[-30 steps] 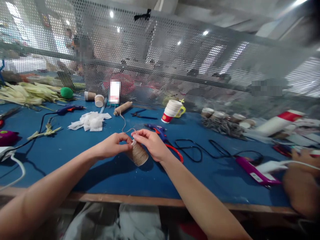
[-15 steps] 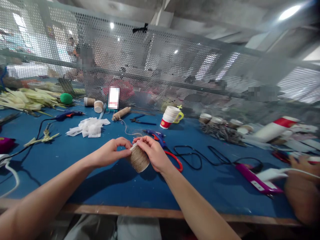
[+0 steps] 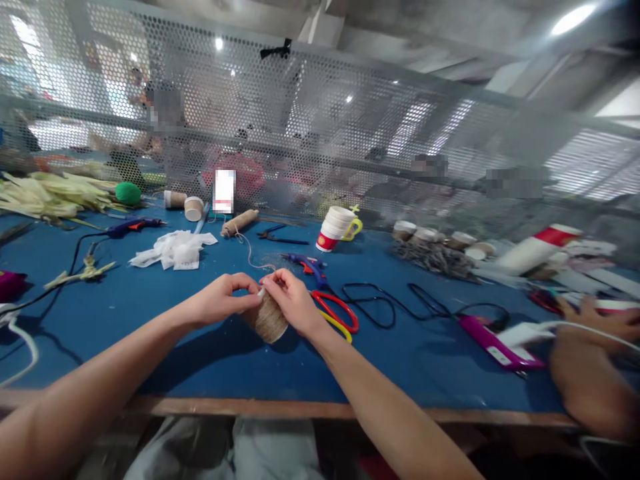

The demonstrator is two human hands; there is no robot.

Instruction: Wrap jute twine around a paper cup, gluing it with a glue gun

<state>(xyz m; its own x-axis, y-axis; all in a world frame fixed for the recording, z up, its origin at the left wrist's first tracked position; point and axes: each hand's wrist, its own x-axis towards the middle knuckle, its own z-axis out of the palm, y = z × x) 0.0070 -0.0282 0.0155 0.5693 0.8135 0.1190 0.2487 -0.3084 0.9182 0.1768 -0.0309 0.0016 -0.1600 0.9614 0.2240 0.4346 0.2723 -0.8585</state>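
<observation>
Both my hands hold a small paper cup wrapped in brown twine (image 3: 271, 320), tilted above the blue table. My left hand (image 3: 230, 297) pinches its pale rim from the left. My right hand (image 3: 290, 300) grips the rim and side from the right, hiding part of the cup. A thin strand of twine runs from my right fingertips back to a twine spool (image 3: 240, 223) lying on the table. Just beyond my right hand lies a blue glue gun (image 3: 313, 265). Scissors with red and yellow handles (image 3: 345, 311) lie beside my right wrist.
Stacked paper cups (image 3: 334, 229), pliers (image 3: 280, 235), white crumpled material (image 3: 175, 250) and a phone (image 3: 224, 191) stand or lie farther back. A purple power strip (image 3: 495, 343) with cables lies at right, near another person's hand (image 3: 597, 323). A perforated metal screen (image 3: 320, 120) bounds the table's far side.
The view has shifted slightly, so most things sit a little further left. The held cup has turned slightly, and the yellow scissor handle now shows. Both hands keep their hold.
</observation>
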